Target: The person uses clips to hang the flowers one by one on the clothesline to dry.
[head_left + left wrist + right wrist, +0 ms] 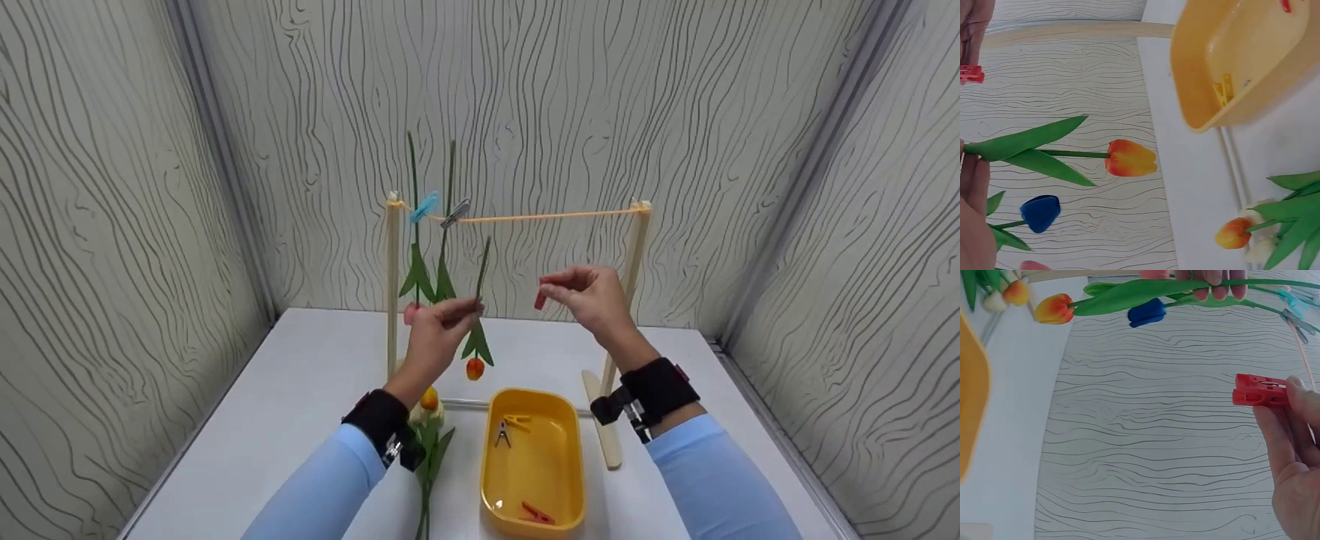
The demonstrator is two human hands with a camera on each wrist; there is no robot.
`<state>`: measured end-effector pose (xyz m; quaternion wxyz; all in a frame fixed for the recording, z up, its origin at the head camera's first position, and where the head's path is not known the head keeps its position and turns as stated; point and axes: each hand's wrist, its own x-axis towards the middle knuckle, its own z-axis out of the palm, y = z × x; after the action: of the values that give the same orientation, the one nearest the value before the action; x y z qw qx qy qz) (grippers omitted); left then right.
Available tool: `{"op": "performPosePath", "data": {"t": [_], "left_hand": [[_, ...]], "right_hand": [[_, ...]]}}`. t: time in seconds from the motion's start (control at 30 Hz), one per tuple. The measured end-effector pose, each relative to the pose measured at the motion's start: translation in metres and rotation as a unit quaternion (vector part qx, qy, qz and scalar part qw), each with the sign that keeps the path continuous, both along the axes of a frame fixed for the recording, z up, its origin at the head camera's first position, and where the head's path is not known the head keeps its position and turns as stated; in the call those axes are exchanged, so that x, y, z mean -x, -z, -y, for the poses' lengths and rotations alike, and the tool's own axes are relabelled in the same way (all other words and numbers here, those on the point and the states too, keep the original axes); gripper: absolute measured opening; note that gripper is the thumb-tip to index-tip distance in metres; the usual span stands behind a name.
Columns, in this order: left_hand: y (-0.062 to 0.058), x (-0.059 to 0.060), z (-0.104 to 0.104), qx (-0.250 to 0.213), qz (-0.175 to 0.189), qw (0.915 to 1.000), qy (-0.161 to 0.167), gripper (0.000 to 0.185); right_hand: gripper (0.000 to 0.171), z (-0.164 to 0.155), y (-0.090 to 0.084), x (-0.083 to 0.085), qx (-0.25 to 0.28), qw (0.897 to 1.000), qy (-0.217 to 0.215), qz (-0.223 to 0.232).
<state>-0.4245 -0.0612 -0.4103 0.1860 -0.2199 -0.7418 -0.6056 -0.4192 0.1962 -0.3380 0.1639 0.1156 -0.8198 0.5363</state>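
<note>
My left hand [444,330] pinches the green stem of an orange-yellow tulip [475,368], which hangs head down below the cord. In the right wrist view, a red clothespin [1261,390] sits between the thumb and fingers of my right hand [596,300], apart from the cord. An orange cord [551,217] runs between two wooden posts. On its left part, a blue clothespin [424,206] and a grey clothespin [455,214] hold two upside-down tulips. One has a pink bloom [410,313]; the other's bloom is blue [1040,214].
A yellow tub [534,457] on the white table holds several clothespins. Left of it lie more tulips [429,431], orange-yellow and white. The right wooden post [634,255] rises from a flat wooden foot [602,420] beside the tub. Patterned walls stand behind and on both sides.
</note>
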Motion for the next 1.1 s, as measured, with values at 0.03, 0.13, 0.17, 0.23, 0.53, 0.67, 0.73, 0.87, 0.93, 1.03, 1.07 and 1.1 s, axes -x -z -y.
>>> {"op": "performPosePath", "data": {"t": [0.03,0.13,0.17,0.23,0.53,0.67,0.73,0.87,0.93,1.03,1.07,1.1], "left_hand": [[-0.006,0.002,-0.002,-0.001,0.003,0.9999,-0.010,0.025],[-0.022,0.009,-0.005,-0.006,0.030,0.9990,-0.034,0.024],[-0.027,0.011,-0.006,-0.007,0.035,0.9986,-0.039,0.024],[-0.037,0.015,-0.008,-0.013,0.049,0.9975,-0.049,0.024],[-0.070,0.024,-0.011,-0.048,0.079,0.9936,-0.064,0.024],[-0.078,0.027,-0.013,-0.057,0.080,0.9925,-0.072,0.025],[-0.080,0.028,-0.014,-0.060,0.080,0.9920,-0.077,0.025],[-0.083,0.030,-0.016,-0.063,0.072,0.9918,-0.085,0.024],[-0.084,0.030,-0.016,-0.062,0.069,0.9918,-0.088,0.024],[-0.084,0.029,-0.015,-0.058,0.067,0.9921,-0.089,0.024],[-0.083,0.029,-0.015,-0.058,0.067,0.9921,-0.088,0.024],[-0.083,0.029,-0.015,-0.058,0.066,0.9922,-0.088,0.024]], "right_hand": [[0.013,0.000,-0.006,0.001,0.005,1.000,0.002,-0.004],[0.019,0.002,-0.024,0.007,0.027,0.999,-0.004,-0.022],[0.021,0.003,-0.030,0.009,0.037,0.999,-0.007,-0.028],[0.023,0.007,-0.042,0.014,0.062,0.997,-0.016,-0.046],[0.020,0.028,-0.087,0.030,0.163,0.982,-0.066,-0.064],[0.016,0.042,-0.096,0.035,0.178,0.979,-0.071,-0.063],[0.016,0.049,-0.098,0.037,0.190,0.977,-0.070,-0.063],[0.016,0.065,-0.099,0.042,0.218,0.971,-0.066,-0.076],[0.016,0.071,-0.099,0.044,0.218,0.970,-0.060,-0.084],[0.016,0.078,-0.098,0.045,0.208,0.973,-0.053,-0.083],[0.016,0.080,-0.098,0.044,0.206,0.974,-0.053,-0.078],[0.015,0.082,-0.098,0.044,0.202,0.975,-0.055,-0.072]]}}
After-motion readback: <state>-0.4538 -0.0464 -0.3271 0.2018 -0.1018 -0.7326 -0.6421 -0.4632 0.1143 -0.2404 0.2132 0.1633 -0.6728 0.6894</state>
